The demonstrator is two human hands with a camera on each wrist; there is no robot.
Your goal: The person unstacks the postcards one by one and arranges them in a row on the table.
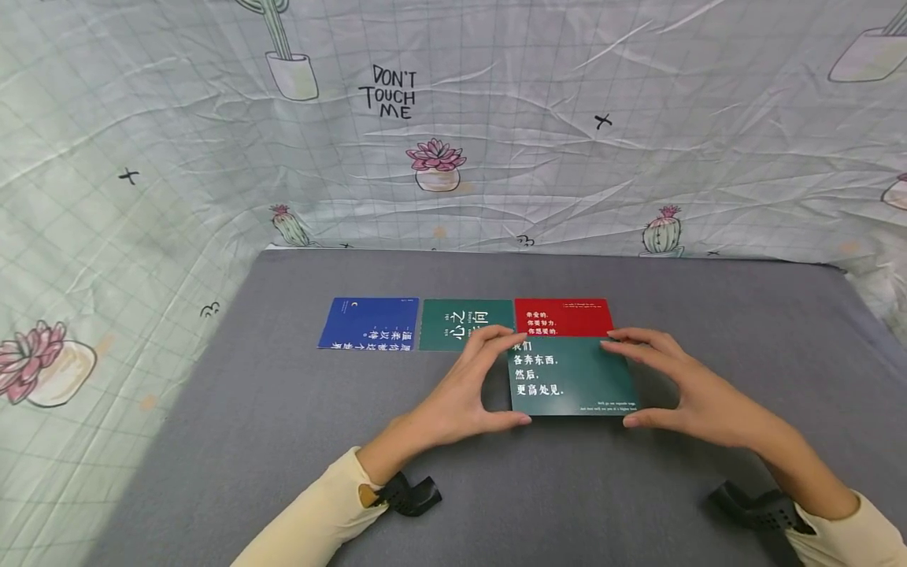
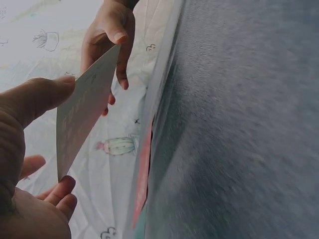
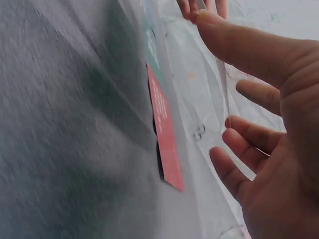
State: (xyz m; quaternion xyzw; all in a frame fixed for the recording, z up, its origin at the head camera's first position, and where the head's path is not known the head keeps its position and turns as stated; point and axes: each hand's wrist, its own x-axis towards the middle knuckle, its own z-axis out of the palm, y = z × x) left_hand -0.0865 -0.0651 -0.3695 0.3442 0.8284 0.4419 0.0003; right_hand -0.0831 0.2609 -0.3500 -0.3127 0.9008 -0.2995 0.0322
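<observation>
A dark green card (image 1: 570, 378) with white writing is held just above the table, its lower and upper edges between the fingers of both hands. My left hand (image 1: 460, 394) grips its left end, thumb at the near edge and fingers at the far edge. My right hand (image 1: 690, 390) grips the right end the same way. In the left wrist view the card (image 2: 84, 119) stands clear of the tabletop; the right wrist view shows it nearly edge-on. Just behind it lies a red card (image 1: 567, 315), partly covered from the head camera's view.
To the left of the red card, another green card (image 1: 442, 324) and a blue card (image 1: 372, 323) lie in a row on the grey tabletop (image 1: 283, 465). A cloth (image 1: 524, 181) printed with potted plants hangs behind and at the sides.
</observation>
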